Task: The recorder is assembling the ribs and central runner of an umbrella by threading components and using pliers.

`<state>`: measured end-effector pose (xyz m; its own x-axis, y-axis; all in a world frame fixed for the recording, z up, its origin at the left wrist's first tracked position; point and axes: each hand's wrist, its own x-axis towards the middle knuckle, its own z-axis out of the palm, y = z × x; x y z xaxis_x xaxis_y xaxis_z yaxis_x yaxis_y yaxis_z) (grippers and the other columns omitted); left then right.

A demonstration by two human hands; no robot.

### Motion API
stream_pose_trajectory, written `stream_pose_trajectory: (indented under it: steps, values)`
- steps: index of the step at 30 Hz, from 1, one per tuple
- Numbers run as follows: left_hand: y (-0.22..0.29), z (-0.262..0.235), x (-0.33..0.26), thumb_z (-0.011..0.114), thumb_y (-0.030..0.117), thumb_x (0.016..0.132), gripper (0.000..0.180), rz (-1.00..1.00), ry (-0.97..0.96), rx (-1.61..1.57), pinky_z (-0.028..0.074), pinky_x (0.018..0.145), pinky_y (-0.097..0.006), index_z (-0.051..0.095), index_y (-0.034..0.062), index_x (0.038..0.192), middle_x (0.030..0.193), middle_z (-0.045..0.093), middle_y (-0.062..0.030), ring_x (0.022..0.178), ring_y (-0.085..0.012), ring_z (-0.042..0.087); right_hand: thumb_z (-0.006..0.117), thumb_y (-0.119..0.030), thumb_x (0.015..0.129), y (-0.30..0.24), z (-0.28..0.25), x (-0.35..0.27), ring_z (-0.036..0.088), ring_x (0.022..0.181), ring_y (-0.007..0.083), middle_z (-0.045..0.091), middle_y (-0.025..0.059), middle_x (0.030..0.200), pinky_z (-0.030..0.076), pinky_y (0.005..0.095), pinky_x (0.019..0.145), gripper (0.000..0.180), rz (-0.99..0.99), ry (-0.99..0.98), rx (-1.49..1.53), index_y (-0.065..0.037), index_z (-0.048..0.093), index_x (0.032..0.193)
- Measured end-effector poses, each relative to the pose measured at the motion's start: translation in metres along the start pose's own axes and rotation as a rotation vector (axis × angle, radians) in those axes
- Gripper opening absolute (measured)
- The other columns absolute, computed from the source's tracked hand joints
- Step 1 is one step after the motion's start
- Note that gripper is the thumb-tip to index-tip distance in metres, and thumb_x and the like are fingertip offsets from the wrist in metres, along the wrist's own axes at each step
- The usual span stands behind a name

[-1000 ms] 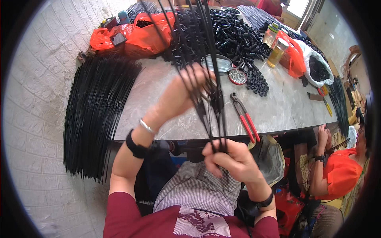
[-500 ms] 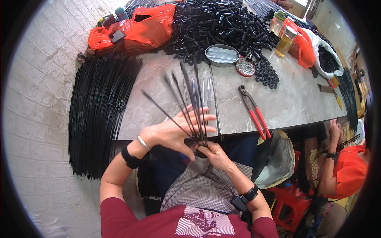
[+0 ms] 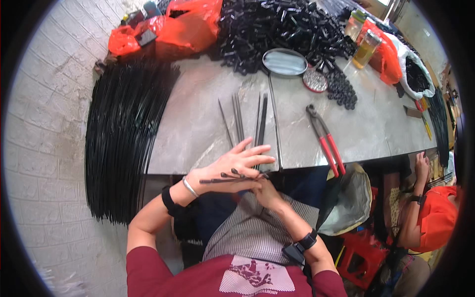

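Note:
My left hand (image 3: 235,168) is open, fingers spread, at the table's near edge in front of my lap. Just below it my right hand (image 3: 269,194) is closed around the ends of several thin black rods (image 3: 210,181). These rods lie slanted over my left palm, with small dark knobs at some tips. More thin dark rods (image 3: 261,121) point away beyond my left fingers. My left hand hides their near ends, so I cannot tell whether they rest on the table or are held.
Left stands a large bundle of black rods (image 3: 126,143). Red-handled pliers (image 3: 325,141) lie to the right. Behind are a heap of black parts (image 3: 277,32), a round tin (image 3: 284,63), a dish of small metal pieces (image 3: 315,80) and red bags (image 3: 190,29). A co-worker's arm (image 3: 413,213) is at far right.
The fanned rods that stood upright in my right hand now tip left across my left palm. The view has shifted slightly, and the table things appear a little further right.

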<state>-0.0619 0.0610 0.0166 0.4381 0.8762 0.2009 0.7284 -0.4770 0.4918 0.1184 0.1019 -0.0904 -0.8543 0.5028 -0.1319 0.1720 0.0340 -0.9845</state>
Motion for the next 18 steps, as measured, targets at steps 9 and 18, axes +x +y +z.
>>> stream_pose_trajectory:
  steps: [9,18]
  values:
    - [-0.007,0.001,0.004,0.064,0.023,0.076,0.015,0.022,-0.046,0.058,0.020,0.115,-0.056,0.067,0.0196,0.090,0.142,0.044,-0.0033,0.139,-0.0288,0.032,0.058,-0.019,0.089,-0.009,-0.026,-0.001,0.066,0.085,0.0312,0.066,0.0197,0.088,0.052,0.0421,0.072,0.021,0.003,-0.002,-0.520,-0.001,0.064,0.099]
    - [-0.009,0.007,0.002,0.063,0.027,0.083,0.024,0.049,0.003,0.125,0.028,0.113,-0.051,0.067,0.0216,0.106,0.140,0.046,-0.0048,0.136,-0.0272,0.036,0.063,-0.014,0.085,-0.122,-0.092,0.044,0.064,0.073,0.0365,0.064,0.0190,0.077,0.049,0.0429,0.065,0.013,-0.196,0.295,-0.573,-0.001,0.065,0.086]
